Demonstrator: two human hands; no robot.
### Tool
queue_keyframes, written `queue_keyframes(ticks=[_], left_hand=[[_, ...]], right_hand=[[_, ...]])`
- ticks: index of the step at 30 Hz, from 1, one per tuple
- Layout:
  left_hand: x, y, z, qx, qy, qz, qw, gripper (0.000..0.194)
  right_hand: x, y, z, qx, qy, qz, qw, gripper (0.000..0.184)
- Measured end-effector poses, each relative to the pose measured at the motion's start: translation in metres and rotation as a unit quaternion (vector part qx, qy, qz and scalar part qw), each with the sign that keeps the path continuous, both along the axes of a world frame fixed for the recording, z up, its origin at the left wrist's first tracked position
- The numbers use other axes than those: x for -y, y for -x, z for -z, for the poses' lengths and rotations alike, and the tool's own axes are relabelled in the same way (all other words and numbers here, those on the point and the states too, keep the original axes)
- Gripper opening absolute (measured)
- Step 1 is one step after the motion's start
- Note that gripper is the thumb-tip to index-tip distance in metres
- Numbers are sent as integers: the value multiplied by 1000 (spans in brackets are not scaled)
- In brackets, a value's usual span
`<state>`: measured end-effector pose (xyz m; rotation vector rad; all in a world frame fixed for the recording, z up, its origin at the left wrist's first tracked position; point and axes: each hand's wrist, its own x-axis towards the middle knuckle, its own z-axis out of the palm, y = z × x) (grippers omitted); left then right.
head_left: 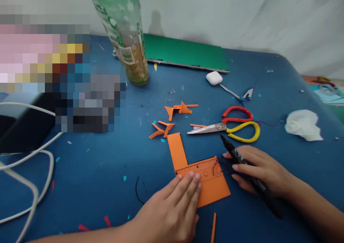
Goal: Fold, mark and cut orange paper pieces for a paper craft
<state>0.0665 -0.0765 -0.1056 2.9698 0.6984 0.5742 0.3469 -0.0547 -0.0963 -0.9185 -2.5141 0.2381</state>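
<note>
An L-shaped piece of orange paper [180, 151] lies on the blue table [107, 171]. A clear ruler [205, 167] rests across it. My left hand [174, 203] lies flat with fingers stretched out, pressing the ruler and the paper down. My right hand [258, 173] is closed around a black marker [242, 160], whose tip points up and left, just off the ruler's right end. Red-and-yellow scissors [231, 126] lie shut just beyond the marker tip.
Orange paper scraps [172, 119] lie behind the paper. A green bottle [125, 35], a green board [185, 53], a white earbud case [214, 78], a small compass [242, 95], a crumpled tissue [303, 125] and white cables [32, 164] surround the work spot.
</note>
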Motion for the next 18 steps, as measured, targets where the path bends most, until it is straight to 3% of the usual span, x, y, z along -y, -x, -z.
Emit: queue_keyframes(ticks=[5, 10, 13, 18], left_hand=[[-2, -1, -1, 15, 3, 3, 1000, 35], [-4, -1, -3, 23, 7, 7, 1000, 36], [-4, -1, -3, 23, 17, 7, 1000, 37], [-4, 0, -1, 28, 18, 9, 999, 36]], right_hand=[[-2, 10, -15, -87, 59, 40, 994, 24], [-21, 57, -34, -192, 220, 40, 956, 25], [-33, 85, -29, -280, 278, 116, 911, 27], [-39, 100, -13, -315, 333, 131, 879, 25]])
